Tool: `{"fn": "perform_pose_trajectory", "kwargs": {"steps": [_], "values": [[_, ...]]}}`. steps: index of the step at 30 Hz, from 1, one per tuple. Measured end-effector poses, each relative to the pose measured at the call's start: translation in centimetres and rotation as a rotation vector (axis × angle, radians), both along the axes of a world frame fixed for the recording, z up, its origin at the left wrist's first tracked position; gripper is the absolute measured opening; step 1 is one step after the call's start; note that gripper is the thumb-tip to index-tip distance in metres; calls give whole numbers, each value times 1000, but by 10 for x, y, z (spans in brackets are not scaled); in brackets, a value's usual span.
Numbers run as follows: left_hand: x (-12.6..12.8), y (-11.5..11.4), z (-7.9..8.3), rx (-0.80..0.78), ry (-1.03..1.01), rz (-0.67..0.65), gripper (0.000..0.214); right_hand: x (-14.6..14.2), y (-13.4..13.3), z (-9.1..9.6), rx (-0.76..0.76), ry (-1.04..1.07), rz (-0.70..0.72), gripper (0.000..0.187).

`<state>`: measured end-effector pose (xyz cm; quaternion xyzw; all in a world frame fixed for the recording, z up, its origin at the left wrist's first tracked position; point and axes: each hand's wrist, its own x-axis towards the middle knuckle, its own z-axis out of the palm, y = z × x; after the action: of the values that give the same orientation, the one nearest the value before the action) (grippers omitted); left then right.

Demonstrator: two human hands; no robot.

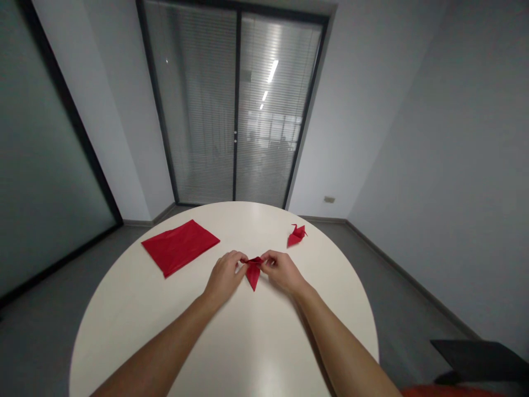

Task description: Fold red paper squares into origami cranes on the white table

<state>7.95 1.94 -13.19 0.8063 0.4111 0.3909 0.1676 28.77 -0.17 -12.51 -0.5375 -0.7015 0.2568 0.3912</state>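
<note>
A small folded piece of red paper (253, 274) lies between my hands on the round white table (231, 342), its point toward me. My left hand (225, 277) pinches its left upper corner with closed fingers. My right hand (281, 271) pinches the right upper corner the same way. A finished red paper crane (296, 235) stands on the table beyond my right hand. A stack of flat red paper sheets (180, 246) lies to the far left of my left hand.
Beyond the table's far edge is a glass door with blinds (235, 110). Grey floor surrounds the table. A dark seat edge (483, 358) shows at the lower right.
</note>
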Motion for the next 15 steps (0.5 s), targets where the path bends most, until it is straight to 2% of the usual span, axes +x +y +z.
{"fn": "perform_pose_trajectory", "kwargs": {"steps": [7, 10, 12, 15], "values": [[-3, -3, 8, 138, -8, -31, 21, -5, -11, 16, 292, -114, -2, 15], [-6, -4, 11, 245, -2, -59, 26, -2, -13, 17, 420, -165, 69, 14], [-7, -3, 10, 271, 63, -86, 28, 0, -12, 16, 447, -225, 126, 13], [-8, -2, 7, 223, 211, -125, 26, 2, -11, 15, 383, -346, 161, 13]]}}
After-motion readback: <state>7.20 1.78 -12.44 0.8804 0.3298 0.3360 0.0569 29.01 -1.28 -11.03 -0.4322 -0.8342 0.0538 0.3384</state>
